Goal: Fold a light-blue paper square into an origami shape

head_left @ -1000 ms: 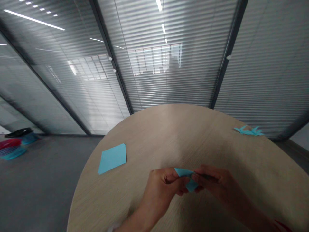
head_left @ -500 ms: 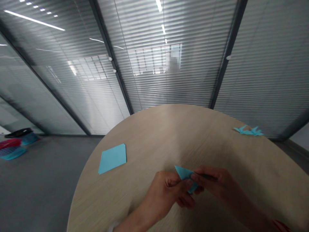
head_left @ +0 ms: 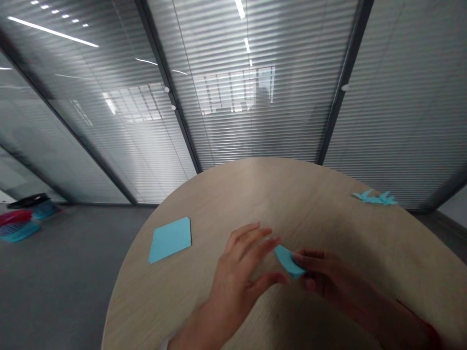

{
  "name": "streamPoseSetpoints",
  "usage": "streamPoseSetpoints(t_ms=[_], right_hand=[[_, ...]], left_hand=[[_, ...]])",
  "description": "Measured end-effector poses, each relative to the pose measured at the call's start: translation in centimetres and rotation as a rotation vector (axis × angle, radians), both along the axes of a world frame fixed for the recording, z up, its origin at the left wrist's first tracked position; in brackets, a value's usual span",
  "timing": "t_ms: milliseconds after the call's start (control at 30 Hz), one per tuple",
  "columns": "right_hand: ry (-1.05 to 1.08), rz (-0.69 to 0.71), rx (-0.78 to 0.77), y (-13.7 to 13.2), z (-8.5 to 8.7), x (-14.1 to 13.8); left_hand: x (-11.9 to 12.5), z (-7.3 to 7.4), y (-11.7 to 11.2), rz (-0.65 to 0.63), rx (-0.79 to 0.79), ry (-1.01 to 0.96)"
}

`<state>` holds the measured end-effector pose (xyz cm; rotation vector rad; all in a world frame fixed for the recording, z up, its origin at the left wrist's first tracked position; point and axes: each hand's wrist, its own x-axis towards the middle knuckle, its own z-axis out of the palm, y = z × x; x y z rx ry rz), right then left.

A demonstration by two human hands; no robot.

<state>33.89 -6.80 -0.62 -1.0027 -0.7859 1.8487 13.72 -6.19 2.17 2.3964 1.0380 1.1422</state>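
Note:
Between the thumb and fingers of my right hand [head_left: 321, 272] is a small folded piece of blue paper [head_left: 288, 261], held over the near middle of the table. Its right end is hidden by the fingers. My left hand [head_left: 242, 265] is just left of that paper, fingers spread and thumb apart, gripping nothing. Its fingertips overlap the paper's upper left corner in the view; whether they touch it I cannot tell. Farther left, a flat stack or sheet of blue paper [head_left: 170, 240] lies on the table. Folded blue paper shapes [head_left: 375, 197] rest near the right edge.
The round wooden table [head_left: 255, 189] reaches close to a glass wall with blinds [head_left: 255, 136]. On the grey floor at the far left stand a red and blue basket [head_left: 17, 226] and another blue one with a black rim [head_left: 42, 208].
My left hand has let go of the folded paper and opened, moving up and left. The paper stays in my right hand and is now turned to a different angle.

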Motion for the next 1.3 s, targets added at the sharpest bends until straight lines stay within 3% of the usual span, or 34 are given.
streamPoseSetpoints(t_ms=[100, 167, 300, 500, 600, 700, 1033, 1300], right_hand=[[0.069, 0.057, -0.039, -0.3, -0.1, -0.3], [0.088, 0.091, -0.053, -0.5, -0.1, -0.6], [-0.011, 0.14, -0.004, -0.8, 0.2, -0.9], [-0.504, 0.018, 0.465, -1.1, 1.3, 0.1], [-0.625, 0.011, 0.667, -1.4, 1.8, 0.5], [-0.681, 0.001, 0.769, -1.5, 1.9, 0.5], [-0.757, -0.005, 0.86, -1.5, 1.8, 0.2], [-0.741, -0.034, 0.758, -1.5, 1.8, 0.0]], left_hand=[[-0.4, -0.3, 0.4, -0.12, 0.212, 0.113], [-0.4, -0.6, 0.5, -0.196, 0.211, 0.104], [-0.2, -0.7, 0.3, -0.272, 0.027, 0.002], [0.3, 0.0, 0.2, -0.149, -0.455, -0.131], [0.6, 0.1, 0.0, -0.12, -0.576, -0.166], [0.7, 0.1, -0.1, -0.127, -0.637, -0.188], [1.1, 0.2, -0.3, -0.154, -0.682, -0.141], [1.0, -0.1, -0.4, -0.135, -0.636, -0.116]])
